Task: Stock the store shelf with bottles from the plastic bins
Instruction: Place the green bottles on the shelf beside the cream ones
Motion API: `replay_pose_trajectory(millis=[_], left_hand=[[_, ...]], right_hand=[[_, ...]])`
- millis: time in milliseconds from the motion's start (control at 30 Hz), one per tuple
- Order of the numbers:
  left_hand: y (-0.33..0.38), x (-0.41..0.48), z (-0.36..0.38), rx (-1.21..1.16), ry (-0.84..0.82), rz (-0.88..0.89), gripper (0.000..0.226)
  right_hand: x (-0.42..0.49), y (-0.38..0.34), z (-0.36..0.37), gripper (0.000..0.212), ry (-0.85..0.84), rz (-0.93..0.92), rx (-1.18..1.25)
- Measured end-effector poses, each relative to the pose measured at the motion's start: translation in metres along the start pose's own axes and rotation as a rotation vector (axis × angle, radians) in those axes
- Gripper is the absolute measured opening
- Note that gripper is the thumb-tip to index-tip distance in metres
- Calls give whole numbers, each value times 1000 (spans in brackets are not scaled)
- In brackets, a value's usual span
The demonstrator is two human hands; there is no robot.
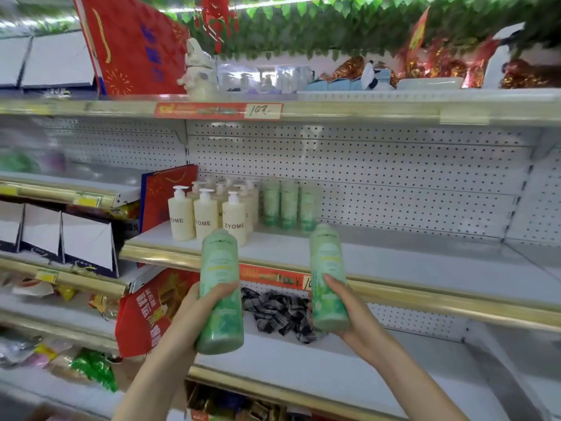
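My left hand (198, 305) grips a green bottle (221, 268) upright in front of the middle shelf (409, 259). My right hand (353, 311) grips a second green bottle (328, 262) at about the same height. On that shelf stand three green bottles (288, 205) at the back. To their left stand several cream pump bottles (209, 214) marked ZYOME. No plastic bin is in view.
A red gift bag (158, 196) leans at the shelf's left end. The lower shelf (364, 360) holds black-and-white packets (279, 311) and a red bag (142, 317). Boxes and ornaments crowd the top shelf (364, 95). White boxes (60, 235) fill the shelves at left.
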State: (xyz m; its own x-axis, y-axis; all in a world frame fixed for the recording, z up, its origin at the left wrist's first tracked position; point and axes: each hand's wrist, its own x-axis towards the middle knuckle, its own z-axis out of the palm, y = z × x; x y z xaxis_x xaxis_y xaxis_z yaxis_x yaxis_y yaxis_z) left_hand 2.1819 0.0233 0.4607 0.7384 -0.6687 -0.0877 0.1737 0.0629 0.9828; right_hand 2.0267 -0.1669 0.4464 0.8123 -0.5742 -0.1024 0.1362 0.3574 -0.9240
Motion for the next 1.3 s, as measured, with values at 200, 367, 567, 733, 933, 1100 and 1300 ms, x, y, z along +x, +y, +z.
replay_pose_trajectory(millis=[200, 367, 567, 733, 933, 1100, 1300], left_hand=[[4, 39, -7, -24, -22, -30, 117], [17, 80, -22, -66, -87, -15, 100], [34, 142, -60, -144, -141, -30, 73], [50, 192, -95, -180, -174, -22, 65], [63, 243, -125, -258, -323, -37, 54], [74, 275, -134, -300, -389, -41, 78], [87, 298, -142, -285, -400, 104, 53]], right_hand=[[42, -6, 7, 55, 33, 35, 90], [78, -7, 22, 54, 61, 43, 167], [138, -8, 55, 51, 58, 166, 221], [214, -3, 80, 58, 139, 137, 120], [295, 10, 94, 109, 345, -201, -119], [333, 30, 97, 76, 475, -234, -298], [372, 30, 95, 64, 426, -237, -620]])
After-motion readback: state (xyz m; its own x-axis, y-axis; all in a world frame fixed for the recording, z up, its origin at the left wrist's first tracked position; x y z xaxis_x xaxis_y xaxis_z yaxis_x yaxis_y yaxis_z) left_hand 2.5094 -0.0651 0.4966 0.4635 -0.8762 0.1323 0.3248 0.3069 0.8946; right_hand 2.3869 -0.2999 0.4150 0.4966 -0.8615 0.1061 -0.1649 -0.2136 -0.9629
